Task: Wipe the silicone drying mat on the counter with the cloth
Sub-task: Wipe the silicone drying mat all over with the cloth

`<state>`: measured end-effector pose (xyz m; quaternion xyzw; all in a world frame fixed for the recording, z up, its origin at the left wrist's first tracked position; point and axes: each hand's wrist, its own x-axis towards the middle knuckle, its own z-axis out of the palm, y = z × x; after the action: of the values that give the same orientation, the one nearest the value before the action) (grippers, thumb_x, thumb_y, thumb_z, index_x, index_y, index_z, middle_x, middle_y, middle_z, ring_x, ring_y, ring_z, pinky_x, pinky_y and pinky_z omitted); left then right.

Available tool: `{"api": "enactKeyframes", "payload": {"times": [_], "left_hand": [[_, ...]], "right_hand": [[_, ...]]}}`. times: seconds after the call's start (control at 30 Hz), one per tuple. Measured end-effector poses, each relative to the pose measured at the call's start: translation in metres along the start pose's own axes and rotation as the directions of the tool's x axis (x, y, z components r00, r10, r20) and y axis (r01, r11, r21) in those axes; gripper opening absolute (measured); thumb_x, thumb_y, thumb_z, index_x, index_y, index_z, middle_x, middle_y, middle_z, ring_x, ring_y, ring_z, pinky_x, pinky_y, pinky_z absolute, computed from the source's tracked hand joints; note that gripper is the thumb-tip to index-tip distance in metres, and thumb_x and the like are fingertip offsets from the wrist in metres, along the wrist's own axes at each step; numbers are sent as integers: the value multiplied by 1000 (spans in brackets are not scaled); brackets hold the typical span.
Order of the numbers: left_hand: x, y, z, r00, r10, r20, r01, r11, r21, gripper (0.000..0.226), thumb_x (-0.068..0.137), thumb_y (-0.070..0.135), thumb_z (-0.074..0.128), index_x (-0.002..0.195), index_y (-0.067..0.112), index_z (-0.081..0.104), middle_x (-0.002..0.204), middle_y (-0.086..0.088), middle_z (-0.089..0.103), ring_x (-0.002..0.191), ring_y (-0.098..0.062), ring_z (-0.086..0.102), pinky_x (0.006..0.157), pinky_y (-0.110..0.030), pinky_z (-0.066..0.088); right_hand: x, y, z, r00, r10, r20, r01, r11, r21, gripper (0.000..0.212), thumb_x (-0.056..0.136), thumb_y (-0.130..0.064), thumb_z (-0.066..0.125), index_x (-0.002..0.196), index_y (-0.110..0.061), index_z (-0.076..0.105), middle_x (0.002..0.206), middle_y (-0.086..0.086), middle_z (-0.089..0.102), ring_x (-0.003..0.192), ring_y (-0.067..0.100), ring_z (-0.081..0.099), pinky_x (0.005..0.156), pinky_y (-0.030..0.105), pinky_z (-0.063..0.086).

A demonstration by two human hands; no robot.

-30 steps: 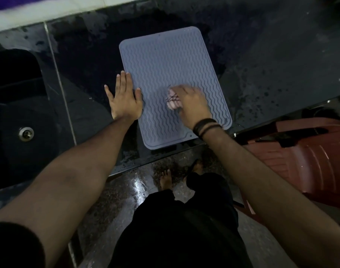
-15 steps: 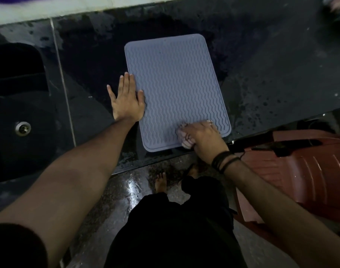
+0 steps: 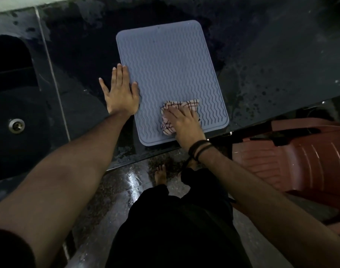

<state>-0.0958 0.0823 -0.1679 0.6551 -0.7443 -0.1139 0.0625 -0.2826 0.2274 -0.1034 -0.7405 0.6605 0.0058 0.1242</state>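
Observation:
A grey-blue silicone drying mat with wavy ridges lies flat on the dark wet counter. My right hand presses a pink checked cloth onto the mat's near right part, palm down, fingers over the cloth. My left hand rests flat with fingers spread on the mat's left edge, partly on the counter, holding nothing.
A dark sink with a metal drain lies to the left. A red-brown plastic chair stands close at the right, below the counter's front edge. My bare feet and a wet floor show below.
My right hand slid the cloth from the mat's middle down to its near edge, then back up a little. More of the cloth shows now. My left hand stayed put.

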Motion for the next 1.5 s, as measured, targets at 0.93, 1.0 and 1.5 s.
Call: {"api": "enactKeyframes", "payload": {"times": [0.93, 1.0, 1.5], "left_hand": [[-1, 0, -5, 1000, 3, 4, -2, 1000, -16, 64, 105, 46, 15, 161, 16, 12, 169, -1, 10, 155, -16, 5, 120, -63, -5], [-1, 0, -5, 1000, 8, 3, -8, 1000, -18, 64, 105, 46, 15, 161, 15, 12, 169, -2, 10, 156, -16, 5, 120, -63, -6], [-2, 1, -4, 1000, -6, -2, 6, 1000, 9, 63, 105, 44, 17, 161, 16, 13, 169, -1, 10, 155, -16, 5, 120, -64, -5]], "right_hand": [[-42, -4, -6, 993, -22, 115, 23, 1000, -12, 64, 81, -8, 55, 142, -24, 43, 147, -5, 42, 131, 30, 37, 104, 46, 34], [-49, 2, -15, 983, -38, 179, 40, 999, -11, 62, 80, -11, 56, 140, -26, 45, 144, -6, 45, 130, 27, 38, 104, 43, 35], [27, 14, -15, 991, 97, 90, -90, 993, -79, 72, 79, -12, 66, 145, -17, 39, 147, 4, 40, 131, 33, 37, 108, 51, 30]]}}
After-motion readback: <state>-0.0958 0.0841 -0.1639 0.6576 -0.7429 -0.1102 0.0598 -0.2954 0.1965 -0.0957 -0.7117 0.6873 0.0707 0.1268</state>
